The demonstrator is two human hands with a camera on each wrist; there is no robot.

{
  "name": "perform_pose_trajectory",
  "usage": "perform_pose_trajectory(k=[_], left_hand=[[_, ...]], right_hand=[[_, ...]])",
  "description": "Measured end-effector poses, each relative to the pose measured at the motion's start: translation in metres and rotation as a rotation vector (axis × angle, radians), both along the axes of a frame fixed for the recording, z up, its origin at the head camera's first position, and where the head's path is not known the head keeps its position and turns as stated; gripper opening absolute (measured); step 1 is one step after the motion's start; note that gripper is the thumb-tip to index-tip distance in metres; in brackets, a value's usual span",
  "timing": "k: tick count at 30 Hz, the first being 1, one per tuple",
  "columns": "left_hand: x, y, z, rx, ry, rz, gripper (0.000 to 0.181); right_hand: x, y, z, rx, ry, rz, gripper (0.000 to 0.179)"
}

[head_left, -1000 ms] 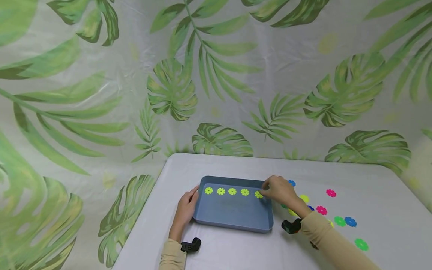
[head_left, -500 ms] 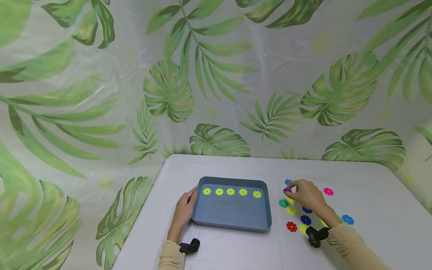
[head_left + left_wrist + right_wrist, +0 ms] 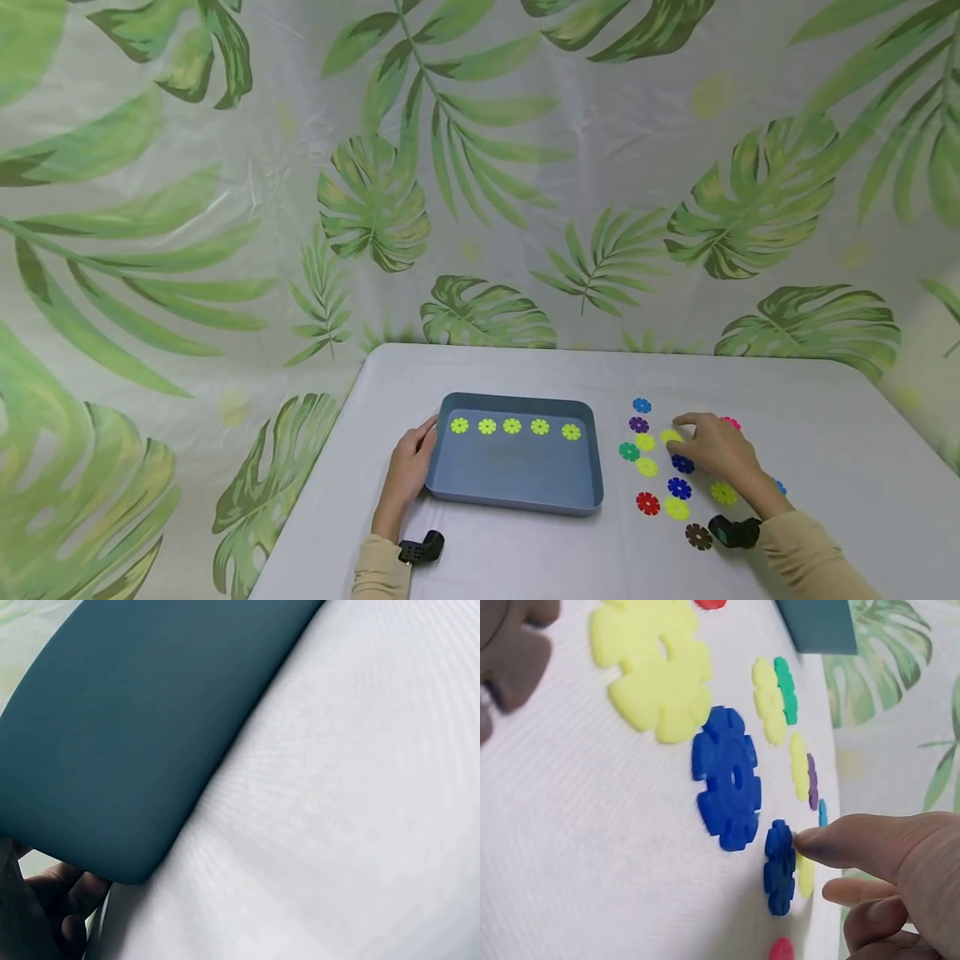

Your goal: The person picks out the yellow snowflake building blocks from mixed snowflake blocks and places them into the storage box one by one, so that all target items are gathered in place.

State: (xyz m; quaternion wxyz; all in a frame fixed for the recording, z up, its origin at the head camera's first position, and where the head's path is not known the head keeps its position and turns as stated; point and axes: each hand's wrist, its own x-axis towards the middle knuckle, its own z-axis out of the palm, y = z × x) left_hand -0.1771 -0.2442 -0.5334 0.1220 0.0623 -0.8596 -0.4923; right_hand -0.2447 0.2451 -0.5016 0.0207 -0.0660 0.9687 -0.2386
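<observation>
A blue-grey tray (image 3: 517,483) lies on the table with a row of several yellow notched flower discs (image 3: 512,426) along its far side. My left hand (image 3: 408,467) grips the tray's left side; in the left wrist view, curled fingers (image 3: 64,896) show at the wall's corner. To the right of the tray, my right hand (image 3: 716,450) hovers with thumb and forefinger spread around a loose yellow disc (image 3: 670,436). A dark blue disc (image 3: 780,868) lies right by the thumb in the right wrist view. Nothing is held between those fingertips.
Several more flower discs lie scattered right of the tray: a red disc (image 3: 648,504), a brown disc (image 3: 698,537), a green disc (image 3: 629,452), a purple disc (image 3: 638,424) and others. A leaf-patterned curtain (image 3: 480,167) hangs behind the white table (image 3: 510,558).
My right hand has let go of the fifth yellow disc in the tray's row and moved right to the loose discs. The left hand stays on the tray.
</observation>
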Motion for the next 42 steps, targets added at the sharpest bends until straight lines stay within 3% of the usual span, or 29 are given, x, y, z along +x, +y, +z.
perform_pose_trajectory(k=[20, 42], left_hand=[[0.000, 0.000, -0.001, 0.009, 0.017, -0.007, 0.041], [0.000, -0.001, -0.001, 0.001, 0.008, -0.003, 0.041]], right_hand=[[0.001, 0.003, -0.004, -0.015, 0.003, 0.016, 0.048], [-0.007, 0.002, -0.010, -0.046, 0.065, 0.013, 0.044]])
